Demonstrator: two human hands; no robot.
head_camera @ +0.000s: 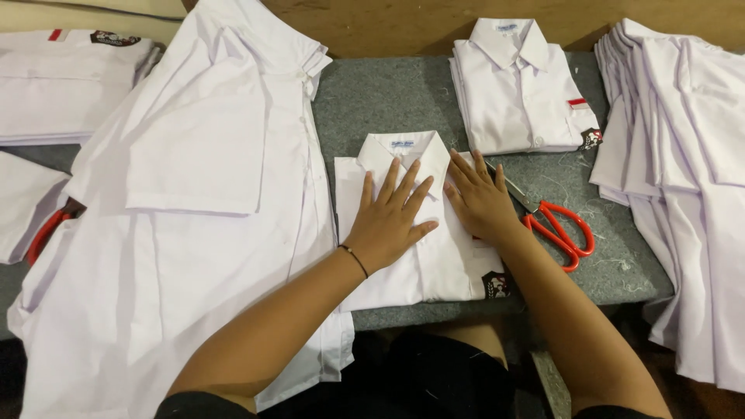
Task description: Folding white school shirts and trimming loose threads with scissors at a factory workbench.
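Note:
A folded white shirt [434,268] with a collar and a dark badge on its pocket lies in front of me on the grey felt table [388,97]. My left hand [392,217] presses flat on its chest, fingers spread, a thin black band on the wrist. My right hand [481,200] lies flat on the shirt's right side, fingers apart. Neither hand grips anything.
Red-handled scissors [560,229] lie just right of my right hand. A folded shirt stack [520,97] sits behind. Unfolded white shirts [194,217] are piled at left, another pile [683,155] hangs off the right edge. More folded shirts [62,85] sit at far left.

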